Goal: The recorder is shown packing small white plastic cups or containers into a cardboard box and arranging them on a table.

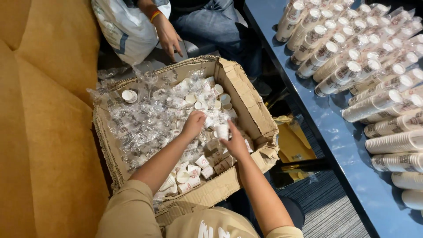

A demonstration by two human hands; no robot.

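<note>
A torn cardboard box [249,103] sits in front of me, full of small white paper cups [194,169] and crumpled clear plastic wrappers [145,119]. My left hand [194,124] reaches down into the heap near the box's middle, fingers curled among cups and wrappers; what it grips is hidden. My right hand [233,142] is just to its right, fingers closed around a small white paper cup [222,131] held above the pile.
A blue table [335,132] on the right carries several long sleeves of stacked cups [352,66] in plastic. An orange sofa [44,132] fills the left. Another person's hand [169,37] hovers beyond the box's far edge beside a white bag [125,26].
</note>
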